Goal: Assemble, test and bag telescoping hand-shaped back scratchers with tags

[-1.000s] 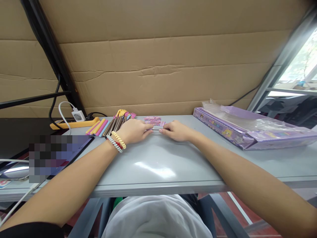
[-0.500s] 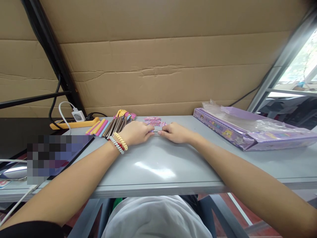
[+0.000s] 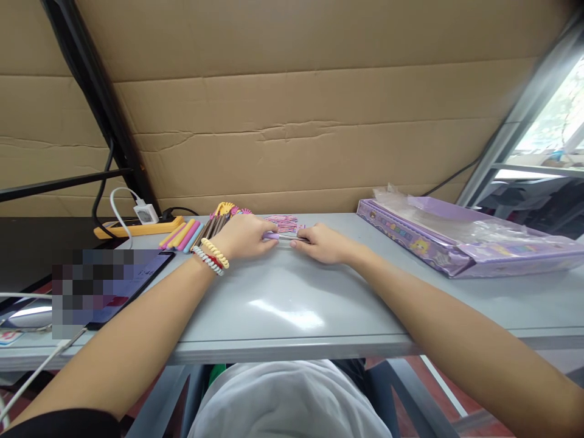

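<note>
A slim metal rod with a purple end lies level between my two hands, just above or on the grey desk. My left hand, with coiled bands on its wrist, is closed on the purple end. The rod's other end sits in the closed fingers of my right hand, which hide its tip. Behind the hands is a bunch of small pink strips. Beside my left hand lie several metal rods with bright shaped tips, partly hidden by the hand, and several yellow, pink and blue sticks.
At the right stands a purple printed box with clear plastic in it. A tablet or phone lies at the left, with white cables. Behind it is a yellow power strip with a white charger. Cardboard backs the desk.
My left hand has moved left and slightly up, baring the purple end and more of the metal rod between the hands. My right hand stays nearly in place.
</note>
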{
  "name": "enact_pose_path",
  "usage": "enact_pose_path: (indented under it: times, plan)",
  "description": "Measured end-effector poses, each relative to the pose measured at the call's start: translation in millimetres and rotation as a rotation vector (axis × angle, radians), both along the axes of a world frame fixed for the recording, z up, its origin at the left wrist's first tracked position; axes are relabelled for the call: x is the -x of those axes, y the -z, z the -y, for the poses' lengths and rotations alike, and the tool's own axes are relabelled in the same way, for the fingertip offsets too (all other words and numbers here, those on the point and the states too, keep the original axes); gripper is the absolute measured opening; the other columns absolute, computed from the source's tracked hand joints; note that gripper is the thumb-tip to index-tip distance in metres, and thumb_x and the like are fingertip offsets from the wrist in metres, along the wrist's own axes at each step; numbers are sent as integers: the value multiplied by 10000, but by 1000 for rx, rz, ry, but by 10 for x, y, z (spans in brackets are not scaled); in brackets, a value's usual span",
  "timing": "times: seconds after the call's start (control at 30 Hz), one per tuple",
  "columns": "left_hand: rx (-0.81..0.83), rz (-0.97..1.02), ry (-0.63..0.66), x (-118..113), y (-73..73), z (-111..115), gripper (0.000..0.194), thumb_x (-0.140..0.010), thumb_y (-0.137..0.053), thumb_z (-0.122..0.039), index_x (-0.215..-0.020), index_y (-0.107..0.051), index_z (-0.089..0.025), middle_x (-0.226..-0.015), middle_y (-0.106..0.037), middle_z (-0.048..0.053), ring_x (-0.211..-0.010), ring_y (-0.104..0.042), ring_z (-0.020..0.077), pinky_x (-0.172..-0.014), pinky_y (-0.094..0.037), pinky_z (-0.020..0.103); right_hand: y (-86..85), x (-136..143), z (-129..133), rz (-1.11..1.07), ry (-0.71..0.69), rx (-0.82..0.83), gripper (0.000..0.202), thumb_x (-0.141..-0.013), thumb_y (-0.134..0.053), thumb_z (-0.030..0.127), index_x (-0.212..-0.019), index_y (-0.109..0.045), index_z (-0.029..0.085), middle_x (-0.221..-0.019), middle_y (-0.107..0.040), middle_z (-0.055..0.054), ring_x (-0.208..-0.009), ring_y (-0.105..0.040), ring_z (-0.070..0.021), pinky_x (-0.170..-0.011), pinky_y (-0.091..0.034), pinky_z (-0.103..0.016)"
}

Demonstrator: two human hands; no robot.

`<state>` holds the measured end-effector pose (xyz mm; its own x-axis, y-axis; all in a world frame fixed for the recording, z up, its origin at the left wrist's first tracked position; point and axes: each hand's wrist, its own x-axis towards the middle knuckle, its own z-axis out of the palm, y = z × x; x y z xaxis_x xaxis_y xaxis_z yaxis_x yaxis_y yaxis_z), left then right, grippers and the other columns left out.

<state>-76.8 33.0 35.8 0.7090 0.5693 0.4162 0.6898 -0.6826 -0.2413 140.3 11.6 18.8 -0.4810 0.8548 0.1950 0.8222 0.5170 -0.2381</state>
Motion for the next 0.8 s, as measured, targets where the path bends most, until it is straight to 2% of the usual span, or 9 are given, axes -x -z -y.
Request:
enact_pose_path:
  times: [0.17,0.33,0.47,0.8]
  plan:
    - [25,42,-57,102,-67,-53,430,-795,-460,-558,-803,-693,-197,-696,-679,45,-654,-599,191,-561,-358,278,12,-36,-40,-21,1,10,391,-887,-350,477,-640,-446,190,-590,-498,-2,-528,-407,-117,-527,-271,-265]
    - [9,2,-93,138,-67,-104,483,-794,-435,-598,-622,-623,-187,-571,-617,44,-549,-537,172,-506,-295,279,36,-104,-103,-89,-45,64,361,-879,-368,495,-742,-521,198,-663,-531,2,-600,-446,-127,-561,-302,-259]
    - [-35,36,-99,158,-63,-137,481,-783,-437,-619,-631,-607,-196,-562,-601,30,-560,-530,165,-515,-290,271,34,-145,-137,-67,3,100,444,-877,-328,558,-678,-480,191,-649,-510,2,-590,-429,-129,-548,-291,-263]
    - [74,18,-104,99,-31,-58,459,-813,-430,-567,-643,-616,-184,-569,-605,41,-541,-527,166,-493,-272,272,40,-153,-112,57,51,64,485,-897,-274,560,-667,-483,188,-649,-540,-37,-585,-453,-148,-554,-289,-277]
